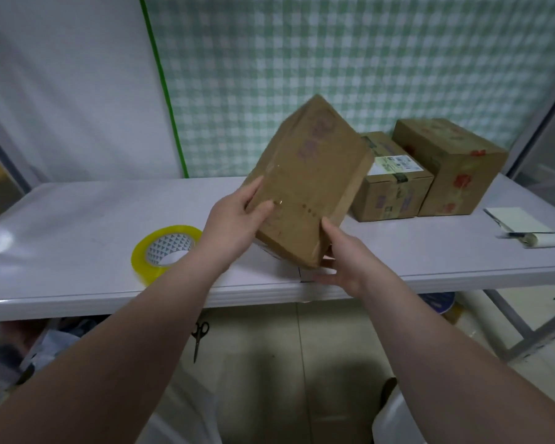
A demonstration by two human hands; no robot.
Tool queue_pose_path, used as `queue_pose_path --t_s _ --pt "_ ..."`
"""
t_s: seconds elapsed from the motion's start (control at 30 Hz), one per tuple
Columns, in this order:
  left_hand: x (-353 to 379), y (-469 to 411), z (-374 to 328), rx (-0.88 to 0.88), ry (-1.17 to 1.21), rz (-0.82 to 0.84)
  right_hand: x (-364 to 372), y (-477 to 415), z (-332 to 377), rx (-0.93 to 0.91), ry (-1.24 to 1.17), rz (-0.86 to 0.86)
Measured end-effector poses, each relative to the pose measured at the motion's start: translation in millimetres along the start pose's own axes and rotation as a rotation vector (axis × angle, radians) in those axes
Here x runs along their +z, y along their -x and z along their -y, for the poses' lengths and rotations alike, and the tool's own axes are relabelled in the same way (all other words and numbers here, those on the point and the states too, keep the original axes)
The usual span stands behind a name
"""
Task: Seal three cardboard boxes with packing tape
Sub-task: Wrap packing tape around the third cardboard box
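A brown cardboard box [308,184] is tilted up above the white table [77,219], held between both hands. My left hand [234,216] grips its near left edge, thumb on the top face. My right hand [343,257] holds its near lower corner from below and the side. Clear tape glints on the top face. A roll of yellowish packing tape [165,251] lies flat on the table to the left of my left forearm. Two more cardboard boxes stand at the back right: a smaller one with a label [391,184] and a taller one with red prints [452,165].
A white pad [516,219] and a pen with a paper roll [539,238] lie at the table's right end. Scissors [199,338] lie on the floor under the table's front edge. A green checked curtain hangs behind the table.
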State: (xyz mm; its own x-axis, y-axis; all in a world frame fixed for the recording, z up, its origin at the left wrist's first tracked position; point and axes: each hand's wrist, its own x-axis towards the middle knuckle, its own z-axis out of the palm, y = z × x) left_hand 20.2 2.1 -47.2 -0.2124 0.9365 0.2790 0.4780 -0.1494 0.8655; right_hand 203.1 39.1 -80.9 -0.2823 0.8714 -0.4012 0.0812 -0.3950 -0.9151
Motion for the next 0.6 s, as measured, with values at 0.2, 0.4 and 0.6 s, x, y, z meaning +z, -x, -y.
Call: queue_pose_path --t_s 0.2,0.4,0.6 --pt "3.0 -10.7 -1.9 0.134 -0.379 -0.029 9.0 -22.5 -12.6 -0.057 0.353 -0.115" --pt "13.2 -20.9 1.9 0.178 -0.560 0.011 -17.7 -43.7 -20.3 -0.102 0.993 -0.258" --pt "18.6 -25.3 19.4 0.087 -0.690 0.074 -50.7 -66.2 -41.1 -0.080 1.174 -0.329"
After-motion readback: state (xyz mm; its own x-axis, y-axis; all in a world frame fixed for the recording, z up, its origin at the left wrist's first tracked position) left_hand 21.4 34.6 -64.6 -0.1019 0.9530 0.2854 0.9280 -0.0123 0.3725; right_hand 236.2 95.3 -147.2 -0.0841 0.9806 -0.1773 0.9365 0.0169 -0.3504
